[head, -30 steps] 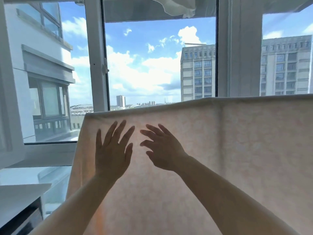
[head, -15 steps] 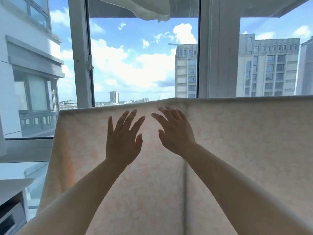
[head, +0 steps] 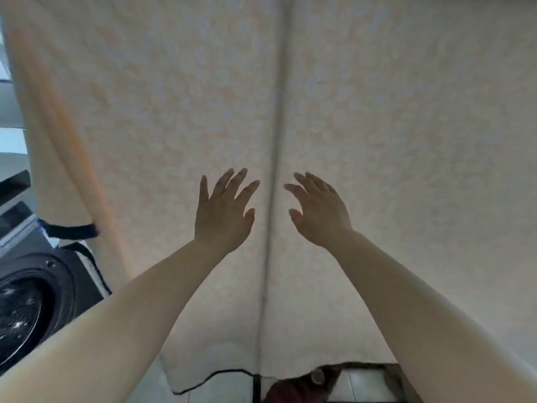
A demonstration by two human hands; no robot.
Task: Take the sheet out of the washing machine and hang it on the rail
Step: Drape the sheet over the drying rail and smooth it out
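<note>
Pale, mottled sheet (head: 377,141), one vertical crease

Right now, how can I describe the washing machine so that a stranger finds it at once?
The pale sheet fills nearly the whole view. Follow its left hanging edge downward to the lower left corner: there stands the washing machine. It is the only dark thing there, with a round glass door, to the left of the left hand.
</note>
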